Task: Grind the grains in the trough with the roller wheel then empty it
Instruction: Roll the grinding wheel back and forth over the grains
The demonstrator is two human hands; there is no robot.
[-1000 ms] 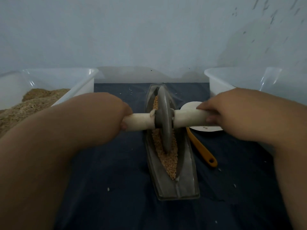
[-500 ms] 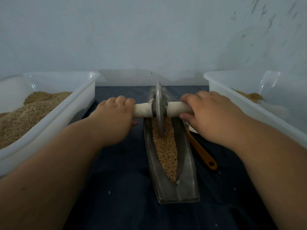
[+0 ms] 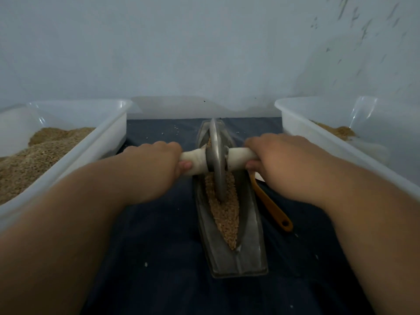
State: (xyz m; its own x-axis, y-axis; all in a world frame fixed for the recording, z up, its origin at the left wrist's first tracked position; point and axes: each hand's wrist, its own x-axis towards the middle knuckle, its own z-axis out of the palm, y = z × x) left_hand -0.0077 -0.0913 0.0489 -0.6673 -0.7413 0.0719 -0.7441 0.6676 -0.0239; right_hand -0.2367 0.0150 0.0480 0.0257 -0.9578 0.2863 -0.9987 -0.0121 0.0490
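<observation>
A grey metal boat-shaped trough (image 3: 250,253) lies lengthwise on the dark cloth, filled with tan grains (image 3: 226,214). The grey roller wheel (image 3: 217,160) stands upright in the trough's far half, its rim down in the grains. A white wrapped axle runs through the wheel. My left hand (image 3: 156,164) grips the axle's left end and my right hand (image 3: 277,160) grips its right end, both with fingers curled over the top.
A white plastic tub (image 3: 109,130) heaped with grain stands at the left. Another white tub (image 3: 302,130) with a little grain is at the right. An orange-handled scoop (image 3: 272,210) lies just right of the trough. A pale wall rises close behind.
The wheel rolled from mid-trough to the far end and has come a little back toward me. Both hands kept their hold on the axle.
</observation>
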